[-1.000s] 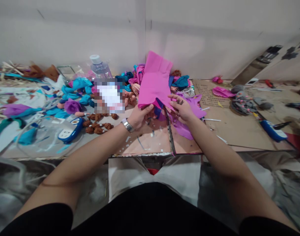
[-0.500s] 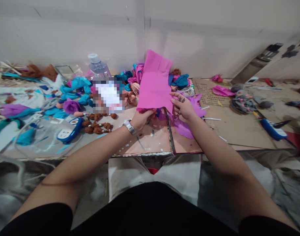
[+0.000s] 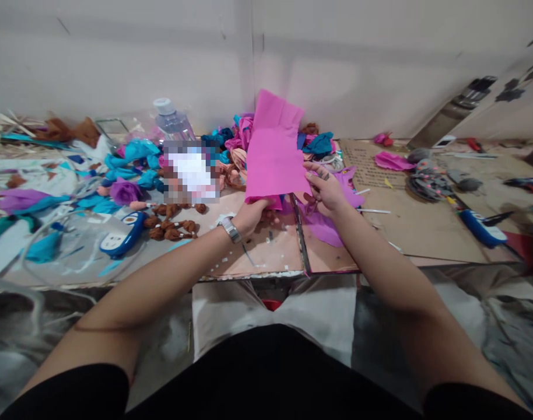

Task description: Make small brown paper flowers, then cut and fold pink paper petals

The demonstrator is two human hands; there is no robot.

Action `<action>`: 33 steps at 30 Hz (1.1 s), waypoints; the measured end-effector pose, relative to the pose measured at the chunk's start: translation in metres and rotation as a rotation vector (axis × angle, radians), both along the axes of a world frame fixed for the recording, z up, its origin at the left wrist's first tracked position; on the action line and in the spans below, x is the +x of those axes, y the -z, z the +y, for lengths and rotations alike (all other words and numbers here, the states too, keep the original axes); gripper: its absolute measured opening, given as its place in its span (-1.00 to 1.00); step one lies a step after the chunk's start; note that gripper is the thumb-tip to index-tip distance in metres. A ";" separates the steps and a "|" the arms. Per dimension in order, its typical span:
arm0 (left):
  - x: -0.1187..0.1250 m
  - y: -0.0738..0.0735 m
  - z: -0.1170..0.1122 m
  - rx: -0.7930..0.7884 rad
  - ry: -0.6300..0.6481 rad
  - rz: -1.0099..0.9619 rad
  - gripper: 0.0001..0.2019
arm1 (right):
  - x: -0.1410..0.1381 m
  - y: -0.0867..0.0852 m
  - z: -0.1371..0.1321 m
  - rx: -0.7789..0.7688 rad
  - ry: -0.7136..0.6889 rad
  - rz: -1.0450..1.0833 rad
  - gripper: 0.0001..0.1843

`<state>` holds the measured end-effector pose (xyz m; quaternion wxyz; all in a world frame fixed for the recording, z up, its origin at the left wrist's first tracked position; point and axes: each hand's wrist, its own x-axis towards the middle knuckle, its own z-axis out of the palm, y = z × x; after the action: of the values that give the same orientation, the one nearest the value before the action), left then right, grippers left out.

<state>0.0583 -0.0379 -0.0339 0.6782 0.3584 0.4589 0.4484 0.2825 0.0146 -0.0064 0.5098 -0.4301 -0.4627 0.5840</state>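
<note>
Pink sheet (image 3: 273,157): matt crepe paper, creased. Watch (image 3: 230,228): shiny metal. Board (image 3: 406,224): matt cardboard.

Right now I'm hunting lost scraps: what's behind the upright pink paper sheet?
Only teal crumpled paper scraps and pink crumpled paper peek out past the upright pink paper sheet; directly behind it is covered.

A single head-worn camera looks forward and steeply down from above the seated person's lap, facing the wall (image 3: 161,58) behind the desk's far edge. The desk (image 3: 266,256) spans mid-frame. The left hand (image 3: 253,213) and right hand (image 3: 325,192) sit near centre, at close range.
</note>
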 end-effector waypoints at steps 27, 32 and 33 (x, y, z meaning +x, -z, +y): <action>0.011 -0.015 -0.007 -0.080 -0.083 -0.195 -0.81 | 0.000 -0.001 0.004 -0.026 0.125 -0.018 -0.63; 0.011 -0.019 -0.011 -0.043 -0.127 -0.342 -0.83 | 0.000 -0.004 0.004 -0.044 0.166 -0.038 -0.64; 0.011 -0.020 -0.012 -0.044 -0.125 -0.358 -0.85 | -0.001 -0.004 0.004 -0.051 0.169 -0.042 -0.64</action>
<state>0.0693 -0.0499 -0.0138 0.7276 0.2286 0.3620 0.5361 0.2820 0.0185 -0.0023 0.5361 -0.4926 -0.4203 0.5415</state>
